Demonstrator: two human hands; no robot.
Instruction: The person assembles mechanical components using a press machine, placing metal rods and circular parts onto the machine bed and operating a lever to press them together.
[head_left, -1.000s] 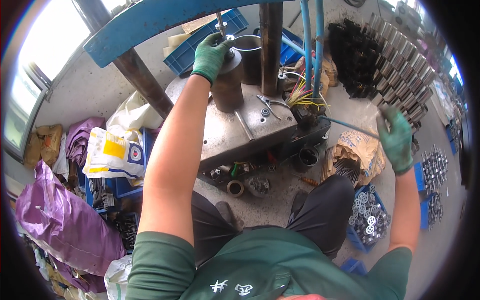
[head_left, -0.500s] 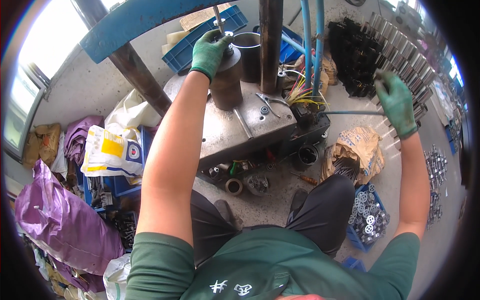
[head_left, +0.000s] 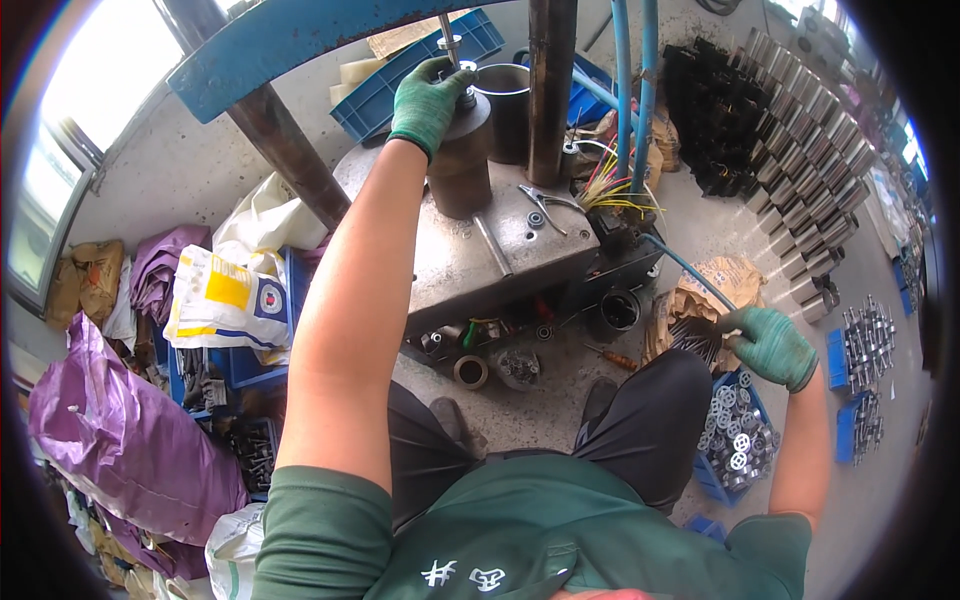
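My left hand (head_left: 426,107), in a green work glove, is closed around a small round metal part (head_left: 466,99) on top of an upright steel cylinder (head_left: 461,175); its fingers partly hide the part. Just above hangs a thin press rod (head_left: 447,33) with a collar. The cylinder stands on a worn metal press bed (head_left: 440,285). My gloved right hand (head_left: 772,346) grips the end of a thin blue lever (head_left: 692,269), which slopes down from the press's right side. Pliers (head_left: 548,203), a small ring (head_left: 536,219) and a short metal bar (head_left: 491,246) lie on the bed.
Dark press columns (head_left: 548,95) and blue hoses (head_left: 643,90) rise behind the bed. At right are a blue crate of ring-shaped parts (head_left: 738,440), a torn paper sack (head_left: 715,285) and stacked metal tubes (head_left: 800,150). A purple sack (head_left: 125,435) lies at left.
My right hand has come down and toward me, and the blue lever has swung from level to sloping downward. My left hand stays at the metal part on the cylinder.
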